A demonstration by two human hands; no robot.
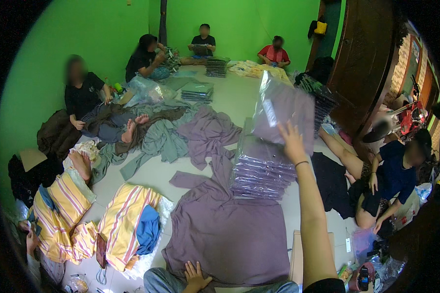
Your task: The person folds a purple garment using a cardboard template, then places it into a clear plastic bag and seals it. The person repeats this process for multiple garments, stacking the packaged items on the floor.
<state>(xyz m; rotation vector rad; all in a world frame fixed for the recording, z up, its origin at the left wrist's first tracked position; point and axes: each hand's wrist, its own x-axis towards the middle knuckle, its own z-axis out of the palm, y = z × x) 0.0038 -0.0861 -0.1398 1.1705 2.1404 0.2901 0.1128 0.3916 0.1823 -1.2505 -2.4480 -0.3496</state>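
Note:
My left hand [196, 278] lies flat, fingers spread, on the lower edge of a mauve garment [234, 229] laid out before my knees. Reaching forward, my right hand [292, 142] has its fingers spread against the near face of a folded mauve garment in a clear plastic bag [293, 110]. No closed grip shows on that bag, which sits tilted over the back of a tall stack of bagged mauve garments [261, 171]. Whether the bag rests fully on the stack is hard to tell. A dark band circles my right wrist.
Loose mauve cloth [208, 129] and grey-green cloth [164, 139] lie ahead. Yellow striped cloth [127, 219] and a phone [101, 251] are at left. Cardboard [298, 259] lies beside my right forearm. Several people sit around the floor; one person [391, 171] is close at right.

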